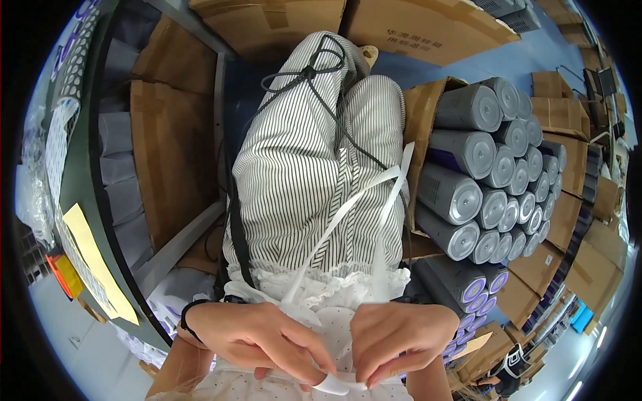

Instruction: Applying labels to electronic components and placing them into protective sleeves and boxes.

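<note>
Close to my body, at the lower middle, both hands are pinched on a narrow white strip (332, 385). My left hand (267, 339) has its fingertips on one side of the strip and wears a black band at the wrist. My right hand (403, 337) is closed on the other side, fingers curled inward. Two long white strips (348, 207) cross over my striped trousers (287, 200), and I cannot tell whether they join the piece in my fingers. Behind the hands lies my white ruffled top (334, 321).
On the right, an open cardboard box (422, 127) holds several stacked grey cylinders (461, 200). Purple-ended cylinders (476, 289) sit below. Left stands a dark table edge (83, 167) with a yellow paper (100, 260). Brown cartons (281, 27) line the far side.
</note>
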`<state>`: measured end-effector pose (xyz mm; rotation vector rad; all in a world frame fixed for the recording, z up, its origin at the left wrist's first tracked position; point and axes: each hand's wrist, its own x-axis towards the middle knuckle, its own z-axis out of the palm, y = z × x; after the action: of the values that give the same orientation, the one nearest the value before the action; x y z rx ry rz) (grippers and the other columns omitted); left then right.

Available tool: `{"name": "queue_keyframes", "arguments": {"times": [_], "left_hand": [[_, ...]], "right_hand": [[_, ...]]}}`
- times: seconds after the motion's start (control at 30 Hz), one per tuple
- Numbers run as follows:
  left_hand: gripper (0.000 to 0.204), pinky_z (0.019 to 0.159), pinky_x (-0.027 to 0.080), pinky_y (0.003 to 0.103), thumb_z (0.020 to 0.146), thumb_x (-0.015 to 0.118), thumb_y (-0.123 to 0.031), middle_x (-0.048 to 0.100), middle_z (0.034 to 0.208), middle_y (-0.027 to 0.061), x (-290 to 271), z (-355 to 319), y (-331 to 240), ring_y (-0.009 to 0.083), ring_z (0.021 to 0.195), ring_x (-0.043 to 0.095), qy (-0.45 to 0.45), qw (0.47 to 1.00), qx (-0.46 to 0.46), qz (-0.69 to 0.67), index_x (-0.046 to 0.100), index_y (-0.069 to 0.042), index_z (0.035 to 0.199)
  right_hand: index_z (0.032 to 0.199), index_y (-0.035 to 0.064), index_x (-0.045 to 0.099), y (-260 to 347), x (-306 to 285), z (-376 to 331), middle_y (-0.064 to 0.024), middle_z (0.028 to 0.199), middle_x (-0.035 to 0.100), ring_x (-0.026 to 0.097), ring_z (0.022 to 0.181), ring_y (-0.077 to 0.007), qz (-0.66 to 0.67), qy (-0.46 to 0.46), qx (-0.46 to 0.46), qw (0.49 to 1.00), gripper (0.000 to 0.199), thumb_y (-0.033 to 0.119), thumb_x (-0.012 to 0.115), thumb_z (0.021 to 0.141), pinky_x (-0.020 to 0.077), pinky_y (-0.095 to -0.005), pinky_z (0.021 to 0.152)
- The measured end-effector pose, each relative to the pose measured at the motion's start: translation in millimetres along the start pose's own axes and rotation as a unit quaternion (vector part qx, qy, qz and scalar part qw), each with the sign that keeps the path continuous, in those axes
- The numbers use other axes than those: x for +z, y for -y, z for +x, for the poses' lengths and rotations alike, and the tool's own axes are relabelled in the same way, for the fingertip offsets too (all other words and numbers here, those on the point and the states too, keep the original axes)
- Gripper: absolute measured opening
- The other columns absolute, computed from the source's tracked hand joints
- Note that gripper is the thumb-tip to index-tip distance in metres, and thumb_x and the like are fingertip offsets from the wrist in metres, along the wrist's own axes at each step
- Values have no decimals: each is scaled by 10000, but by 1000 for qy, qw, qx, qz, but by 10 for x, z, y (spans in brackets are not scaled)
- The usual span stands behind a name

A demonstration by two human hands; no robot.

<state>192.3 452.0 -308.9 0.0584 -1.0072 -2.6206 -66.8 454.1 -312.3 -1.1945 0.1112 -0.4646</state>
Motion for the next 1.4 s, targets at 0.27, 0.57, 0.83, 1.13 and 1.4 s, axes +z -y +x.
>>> {"name": "queue_keyframes", "arguments": {"times": [0.27, 0.57, 0.83, 1.13, 1.4], "left_hand": [[269, 575, 464, 223, 878, 592, 74, 630, 1051, 141, 1, 8, -6, 134, 726, 619, -48, 997, 50, 16, 652, 27, 1135], [224, 629, 490, 247, 842, 671, 41, 653, 1048, 206, 40, 38, -12, 229, 781, 666, -111, 992, 42, 40, 684, 69, 1064], [331, 634, 495, 255, 867, 614, 72, 671, 1055, 221, 72, 22, 32, 217, 786, 675, -73, 994, 81, 11, 598, 97, 1197], [465, 658, 513, 246, 967, 530, -67, 718, 909, 99, 196, -53, 21, 149, 743, 687, -154, 987, 33, -12, 408, 6, 1410], [362, 503, 452, 269, 998, 469, -145, 613, 702, 52, 308, -67, 85, 126, 557, 612, -189, 974, -20, 124, 445, 14, 1322]], "right_hand": [[845, 42, 669, -71, 155, -10, -55, 959, 687, 540, 850, -254, 76, -33, 10, 996, 56, 42, 637, 891, 407, -338, 758], [868, 47, 697, -79, -12, -153, -54, 911, 678, 548, 808, -254, 51, -14, -51, 997, 170, 199, 759, 822, 421, -343, 729], [882, -21, 715, -133, 134, -77, -120, 938, 673, 555, 726, -262, 178, -12, -97, 979, 111, 12, 610, 891, 434, -368, 613], [767, -63, 719, -26, 284, 196, -179, 650, 638, 519, 510, -250, 119, -270, -46, 954, 82, -23, 767, 713, 388, -331, 471], [1026, -34, 694, 25, 320, 182, -111, 716, 646, 562, 554, -190, -7, -316, 2, 949, 284, 20, 768, 756, 398, -295, 481]]}}
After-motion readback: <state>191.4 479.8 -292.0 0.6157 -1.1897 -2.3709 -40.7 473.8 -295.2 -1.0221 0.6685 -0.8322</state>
